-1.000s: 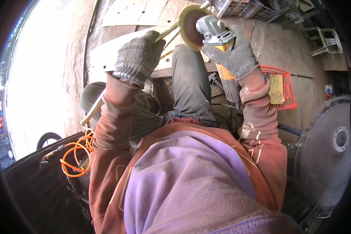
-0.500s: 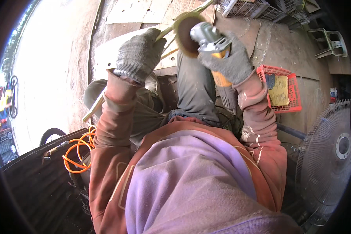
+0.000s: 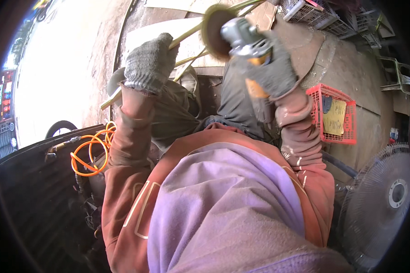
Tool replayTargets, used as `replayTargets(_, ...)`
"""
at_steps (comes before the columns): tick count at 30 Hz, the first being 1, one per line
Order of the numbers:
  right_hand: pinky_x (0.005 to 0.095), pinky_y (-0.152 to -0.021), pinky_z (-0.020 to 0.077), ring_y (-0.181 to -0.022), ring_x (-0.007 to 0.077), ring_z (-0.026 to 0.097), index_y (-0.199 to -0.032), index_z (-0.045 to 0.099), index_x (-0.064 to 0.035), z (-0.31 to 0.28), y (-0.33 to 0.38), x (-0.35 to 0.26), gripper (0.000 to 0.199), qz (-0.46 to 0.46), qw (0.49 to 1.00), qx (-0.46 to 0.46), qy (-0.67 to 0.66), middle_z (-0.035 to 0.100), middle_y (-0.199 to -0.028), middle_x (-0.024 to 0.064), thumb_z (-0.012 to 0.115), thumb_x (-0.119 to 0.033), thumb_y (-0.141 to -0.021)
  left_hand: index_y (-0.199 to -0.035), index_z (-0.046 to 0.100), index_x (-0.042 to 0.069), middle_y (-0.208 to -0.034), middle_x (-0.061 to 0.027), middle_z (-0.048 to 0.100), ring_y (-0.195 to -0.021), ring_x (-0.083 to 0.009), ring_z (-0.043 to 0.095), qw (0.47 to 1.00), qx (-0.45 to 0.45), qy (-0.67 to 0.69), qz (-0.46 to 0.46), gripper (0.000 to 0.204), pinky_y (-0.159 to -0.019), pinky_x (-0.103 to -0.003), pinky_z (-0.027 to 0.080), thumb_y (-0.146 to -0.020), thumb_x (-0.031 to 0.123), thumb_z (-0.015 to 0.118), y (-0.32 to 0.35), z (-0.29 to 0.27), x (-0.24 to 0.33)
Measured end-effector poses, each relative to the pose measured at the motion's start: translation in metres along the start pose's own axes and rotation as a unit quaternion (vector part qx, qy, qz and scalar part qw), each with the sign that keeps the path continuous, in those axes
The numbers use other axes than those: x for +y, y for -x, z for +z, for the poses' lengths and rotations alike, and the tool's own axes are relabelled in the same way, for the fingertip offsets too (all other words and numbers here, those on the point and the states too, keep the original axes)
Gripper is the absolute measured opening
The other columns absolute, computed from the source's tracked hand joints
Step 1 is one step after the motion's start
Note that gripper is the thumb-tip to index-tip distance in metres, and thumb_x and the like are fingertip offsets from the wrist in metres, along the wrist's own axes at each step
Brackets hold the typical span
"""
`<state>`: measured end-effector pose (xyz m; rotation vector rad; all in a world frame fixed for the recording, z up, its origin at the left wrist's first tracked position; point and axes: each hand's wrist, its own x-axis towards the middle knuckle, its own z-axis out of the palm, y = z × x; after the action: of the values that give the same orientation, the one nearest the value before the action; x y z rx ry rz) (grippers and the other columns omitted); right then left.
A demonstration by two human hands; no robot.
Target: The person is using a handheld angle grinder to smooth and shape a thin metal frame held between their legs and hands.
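Note:
My left hand [image 3: 150, 63], in a grey knitted glove, is closed around a long, thin, brass-coloured metal bar [image 3: 185, 36]. The bar slants from beside my left forearm up to the top edge of the view. My right hand [image 3: 278, 73], also gloved and slightly blurred, grips an angle grinder [image 3: 257, 88] with a grey head and yellow-and-grey body. Its round disc [image 3: 217, 32] lies against or just in front of the bar; which, I cannot tell. Below the bar, more thin metal strips [image 3: 190, 63] cross above my legs.
A red plastic basket [image 3: 316, 93] holding yellow paper stands right of my right forearm. Beyond it are grey crates [image 3: 305, 12] and a plastic stool [image 3: 398, 75]. A large fan [image 3: 373, 223] is at lower right. An orange hose [image 3: 75, 164] lies coiled on the left.
The view has turned a little, shifting the background. My left hand and the bar sit slightly further left in the picture, and more of the strips beneath shows. Both grips are unchanged.

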<state>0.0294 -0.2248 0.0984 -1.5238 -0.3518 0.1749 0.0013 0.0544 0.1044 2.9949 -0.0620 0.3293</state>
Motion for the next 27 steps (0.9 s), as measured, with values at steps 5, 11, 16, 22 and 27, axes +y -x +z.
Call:
replayTargets(5,0.032,-0.086,0.0578,-0.102,0.0161,0.068,-0.129,0.049,0.0,0.024,0.008,0.011,0.07,-0.056,0.985,-0.07,0.144,0.068,-0.115,0.0119,0.091,-0.013,-0.075,-0.093,0.073,0.011,-0.079,-0.0185,0.071,-0.074,-0.0401,0.07,0.998,0.029,0.049,0.015,0.019,-0.067,-0.05,0.056,-0.093,0.029,0.066,-0.001,0.004,-0.009)
replayTargets(11,0.03,-0.074,0.0607,-0.089,0.0182,0.072,-0.129,0.054,-0.0024,-0.028,-0.002,0.023,0.061,-0.007,0.996,0.01,0.093,0.07,-0.107,0.0119,0.087,-0.005,-0.077,-0.093,0.073,0.007,-0.078,-0.018,0.068,-0.072,-0.0344,0.068,0.985,-0.094,0.133,-0.065,0.039,-0.067,-0.044,0.052,-0.09,0.046,0.073,-0.017,-0.016,-0.013)
replayTargets(16,0.0319,-0.073,0.061,-0.088,0.019,0.073,-0.125,0.054,0.0003,-0.058,0.024,0.009,0.062,0.035,0.998,0.052,-0.029,0.071,-0.108,0.0131,0.09,-0.01,-0.076,-0.098,0.075,0.009,-0.072,-0.014,0.066,-0.068,-0.0284,0.066,0.994,0.023,0.103,0.013,0.037,-0.067,-0.042,0.051,-0.092,0.045,0.071,-0.083,-0.04,-0.04)
replayTargets(22,0.0323,-0.081,0.0601,-0.095,0.0189,0.072,-0.126,0.054,-0.0016,-0.068,0.041,-0.006,0.064,0.032,0.995,0.09,0.034,0.071,-0.111,0.0123,0.09,-0.005,-0.073,-0.105,0.075,0.01,-0.074,-0.0113,0.066,-0.068,-0.027,0.065,0.986,0.035,0.149,0.06,0.034,-0.067,-0.041,0.051,-0.092,0.042,0.072,-0.113,-0.047,-0.014)
replayTargets(27,0.0324,-0.087,0.058,-0.101,0.0184,0.069,-0.125,0.055,-0.0011,-0.064,0.037,-0.004,0.065,0.011,0.995,0.085,0.044,0.07,-0.112,0.0111,0.092,-0.008,-0.072,-0.104,0.075,0.013,-0.078,-0.0121,0.07,-0.074,-0.0291,0.069,0.986,-0.002,0.153,0.061,0.029,-0.07,-0.041,0.053,-0.092,0.039,0.07,-0.1,0.0,0.014)
